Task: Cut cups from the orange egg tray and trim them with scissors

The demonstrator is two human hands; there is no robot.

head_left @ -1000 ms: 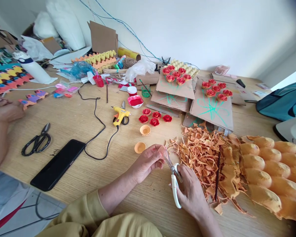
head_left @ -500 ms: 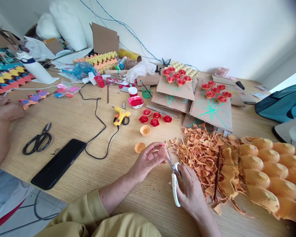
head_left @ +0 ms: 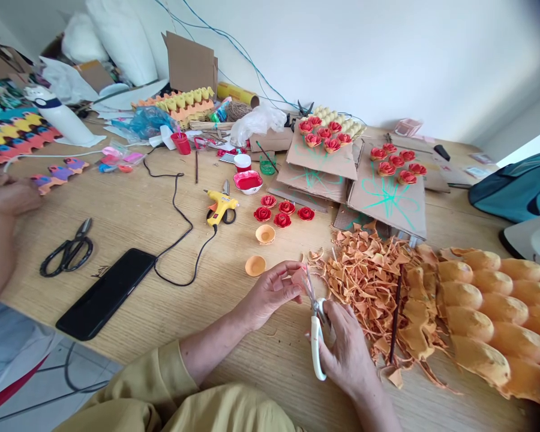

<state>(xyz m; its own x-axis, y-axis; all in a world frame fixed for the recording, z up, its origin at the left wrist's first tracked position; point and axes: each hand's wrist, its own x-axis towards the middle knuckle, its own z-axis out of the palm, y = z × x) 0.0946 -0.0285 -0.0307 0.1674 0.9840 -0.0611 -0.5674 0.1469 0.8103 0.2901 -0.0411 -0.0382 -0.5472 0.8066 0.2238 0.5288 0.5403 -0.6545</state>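
Observation:
Between the thumb and fingers of my left hand (head_left: 272, 293) is a small orange egg-carton piece (head_left: 299, 277). My right hand (head_left: 345, 348) grips white-handled scissors (head_left: 315, 336), their blades at the edge of that piece. Just beyond my left hand sit an orange carton cup (head_left: 255, 266) and another cup (head_left: 265, 234), with several red paper roses (head_left: 282, 219) behind them. A heap of orange carton scraps (head_left: 364, 270) lies right of the scissors, with a dark thin stick (head_left: 396, 315) across it. Farther right are orange egg trays (head_left: 499, 306), bumps up.
A yellow glue gun (head_left: 219, 207), black-handled scissors (head_left: 69, 249) and a phone (head_left: 105, 294) lie to the left. Red paint fills a bowl (head_left: 247, 181). Cardboard sheets (head_left: 387, 201) carry more roses. Another person's hand (head_left: 9, 195) rests at the far left.
My hands stay in nearly the same place, with the scissors still at the carton piece and shifted slightly. The whole view has moved a little.

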